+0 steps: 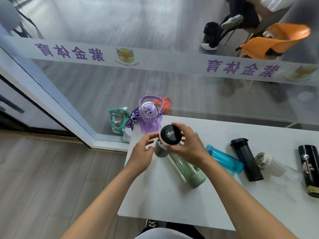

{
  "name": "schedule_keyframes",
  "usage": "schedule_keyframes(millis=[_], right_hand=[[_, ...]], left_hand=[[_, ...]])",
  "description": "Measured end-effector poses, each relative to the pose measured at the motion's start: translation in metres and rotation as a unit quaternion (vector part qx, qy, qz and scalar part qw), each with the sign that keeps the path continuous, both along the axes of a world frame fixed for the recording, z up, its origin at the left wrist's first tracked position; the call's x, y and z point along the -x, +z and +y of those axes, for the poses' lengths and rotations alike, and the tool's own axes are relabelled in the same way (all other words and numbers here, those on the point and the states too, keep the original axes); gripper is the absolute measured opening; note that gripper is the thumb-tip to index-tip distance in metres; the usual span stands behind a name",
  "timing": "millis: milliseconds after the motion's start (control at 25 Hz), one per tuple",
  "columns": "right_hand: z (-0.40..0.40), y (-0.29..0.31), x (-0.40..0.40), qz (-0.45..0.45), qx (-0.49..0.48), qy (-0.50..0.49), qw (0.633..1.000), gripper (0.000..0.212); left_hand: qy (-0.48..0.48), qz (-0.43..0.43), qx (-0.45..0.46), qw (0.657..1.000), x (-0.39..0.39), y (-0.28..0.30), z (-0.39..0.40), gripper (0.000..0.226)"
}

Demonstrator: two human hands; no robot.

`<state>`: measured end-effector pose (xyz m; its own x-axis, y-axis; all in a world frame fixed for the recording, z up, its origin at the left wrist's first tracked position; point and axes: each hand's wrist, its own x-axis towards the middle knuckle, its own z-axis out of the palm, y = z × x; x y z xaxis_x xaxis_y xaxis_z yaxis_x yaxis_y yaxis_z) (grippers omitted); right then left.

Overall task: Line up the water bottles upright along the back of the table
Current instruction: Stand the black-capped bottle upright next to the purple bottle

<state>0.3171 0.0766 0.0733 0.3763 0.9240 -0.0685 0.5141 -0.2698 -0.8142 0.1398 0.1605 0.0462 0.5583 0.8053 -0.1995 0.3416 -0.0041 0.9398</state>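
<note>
Six other bottles around the grey bottle, taken here as landmark, all on the white bench. Just behind it and to its left, at the bench's back corner: purple bottle, upright, cat-face dome lid, carry handle on top. Directly right of it and partly under the right wrist: green bottle, lying flat. Further right, also lying: blue bottle, then black tumbler, then a clear bottle with a pale lid, and farthest right a black flask with gold print. Behind the purple bottle, on the floor against the glass wall: a green bag and an orange bag. Grey bottle itself upright near the bench's back-left corner, black cap facing up. Right hand curled over the cap from the right, fingers wrapped round its rim, grasping it. Left hand at the bottle's left side, fingers loosely bent, tips touching or nearly touching the body; firm grip not clear. Both forearms reaching forward from the near edge, bare.
</note>
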Motion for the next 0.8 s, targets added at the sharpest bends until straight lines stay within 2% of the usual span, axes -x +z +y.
schedule_keyframes(millis=[160, 360, 800], right_hand=[[0.03, 0.013, -0.046, 0.016, -0.039, -0.026, 0.999, 0.083], [0.067, -0.01, -0.09, -0.006, -0.014, -0.026, 1.0, 0.078], [0.092, -0.052, -0.119, 0.032, 0.009, -0.03, 0.999, 0.073]], left_hand=[[-0.02, 0.016, -0.022, 0.999, -0.045, 0.014, 0.028, 0.067], [-0.043, 0.056, 0.016, 0.997, -0.096, 0.014, 0.05, 0.072], [-0.044, 0.102, 0.067, 0.992, -0.138, -0.019, 0.068, 0.077]])
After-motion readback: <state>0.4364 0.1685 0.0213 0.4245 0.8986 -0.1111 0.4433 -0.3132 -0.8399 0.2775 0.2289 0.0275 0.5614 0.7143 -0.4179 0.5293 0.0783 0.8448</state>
